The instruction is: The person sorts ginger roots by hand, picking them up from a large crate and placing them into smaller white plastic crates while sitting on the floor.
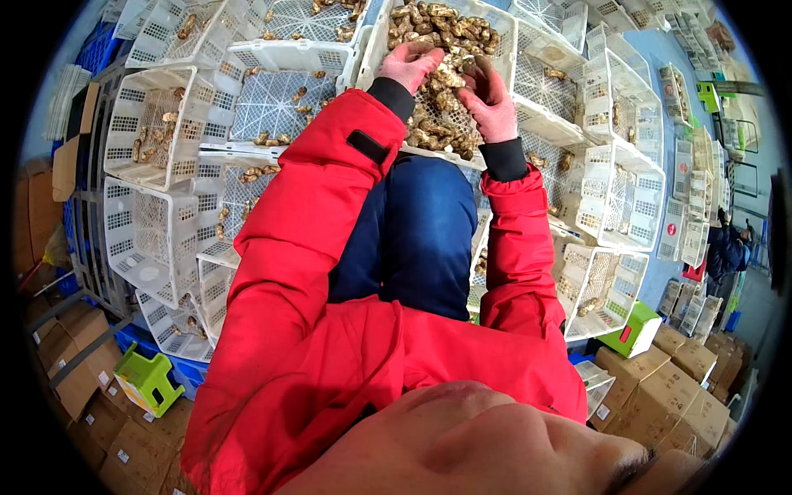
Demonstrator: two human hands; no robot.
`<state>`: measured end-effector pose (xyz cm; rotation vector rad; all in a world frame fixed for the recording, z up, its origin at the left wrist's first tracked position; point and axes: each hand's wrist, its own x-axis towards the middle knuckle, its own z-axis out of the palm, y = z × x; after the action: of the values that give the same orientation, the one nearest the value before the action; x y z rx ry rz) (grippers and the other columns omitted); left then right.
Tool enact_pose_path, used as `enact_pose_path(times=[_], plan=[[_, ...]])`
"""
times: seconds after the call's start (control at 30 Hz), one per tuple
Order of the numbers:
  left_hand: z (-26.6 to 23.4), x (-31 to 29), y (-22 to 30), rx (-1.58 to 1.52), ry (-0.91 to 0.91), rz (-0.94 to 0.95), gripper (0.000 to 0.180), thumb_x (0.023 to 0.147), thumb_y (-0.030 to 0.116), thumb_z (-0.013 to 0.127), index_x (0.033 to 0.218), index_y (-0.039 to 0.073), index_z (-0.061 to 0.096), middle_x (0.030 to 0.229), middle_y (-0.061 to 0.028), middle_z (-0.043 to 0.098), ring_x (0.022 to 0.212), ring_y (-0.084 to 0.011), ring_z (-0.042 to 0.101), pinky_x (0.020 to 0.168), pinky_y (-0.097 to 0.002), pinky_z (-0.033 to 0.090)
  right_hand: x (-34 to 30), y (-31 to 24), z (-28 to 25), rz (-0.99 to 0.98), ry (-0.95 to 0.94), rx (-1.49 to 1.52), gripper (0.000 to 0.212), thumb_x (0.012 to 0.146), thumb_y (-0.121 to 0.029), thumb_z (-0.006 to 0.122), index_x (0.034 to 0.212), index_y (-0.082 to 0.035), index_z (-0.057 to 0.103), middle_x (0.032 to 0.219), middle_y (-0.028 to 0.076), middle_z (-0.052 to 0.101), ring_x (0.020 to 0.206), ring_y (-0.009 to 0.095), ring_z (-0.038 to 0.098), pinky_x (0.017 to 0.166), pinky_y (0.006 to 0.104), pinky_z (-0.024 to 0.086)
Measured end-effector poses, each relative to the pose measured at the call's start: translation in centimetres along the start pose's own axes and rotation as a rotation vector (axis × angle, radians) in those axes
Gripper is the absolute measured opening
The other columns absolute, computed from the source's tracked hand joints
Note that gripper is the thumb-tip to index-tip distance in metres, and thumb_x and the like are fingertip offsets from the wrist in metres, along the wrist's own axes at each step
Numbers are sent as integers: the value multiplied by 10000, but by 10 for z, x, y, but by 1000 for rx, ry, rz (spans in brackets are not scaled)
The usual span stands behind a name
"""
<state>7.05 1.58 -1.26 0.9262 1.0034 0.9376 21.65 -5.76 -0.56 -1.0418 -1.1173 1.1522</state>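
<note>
A white plastic crate (370, 62) in front of my knees holds a heap of knobbly brown and cream pieces (433, 25) that look like mushrooms. My left hand (411, 66), in a pink glove, is over the heap with its fingers curled together; whatever lies in them is hidden. Across from it, my right hand (492, 106), also in a pink glove, reaches in from the right with thumb and fingers bent and apart. Between the two hands lies a paler piece (448, 76), close to the fingertips of both.
White perforated crates surround me; a left crate (153, 124) and a right crate (623, 198) stand tilted, with a few pieces inside. Green stools (148, 379) and cardboard boxes (660, 396) are at both sides. Another person (726, 256) is at the far right.
</note>
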Motion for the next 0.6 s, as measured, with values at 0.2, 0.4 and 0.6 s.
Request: enact_pose_path(times=[0.2,0.4,0.6], plan=[[1,3,-6,-238,-81,-66,396,731,246,635,1053,86,468,928,6,547,819,-104,518,667,-257,418,3,3,15,-20,65,-138,519,675,69,542,1166,37,379,1098,100,475,998,148,458,813,233,404],[6,8,-30,-465,-360,-319,341,770,272,589,979,31,469,881,-78,541,820,-191,513,747,-324,405,3,5,30,-204,292,-411,483,666,-33,591,1122,2,437,996,128,534,926,193,512,793,274,408],[-9,17,-35,-673,-339,-211,219,846,156,459,977,-19,483,947,-140,530,879,-251,512,778,-361,421,1,-12,32,-426,302,-792,447,701,-64,595,1118,-3,447,1058,148,510,964,222,502,819,296,394]])
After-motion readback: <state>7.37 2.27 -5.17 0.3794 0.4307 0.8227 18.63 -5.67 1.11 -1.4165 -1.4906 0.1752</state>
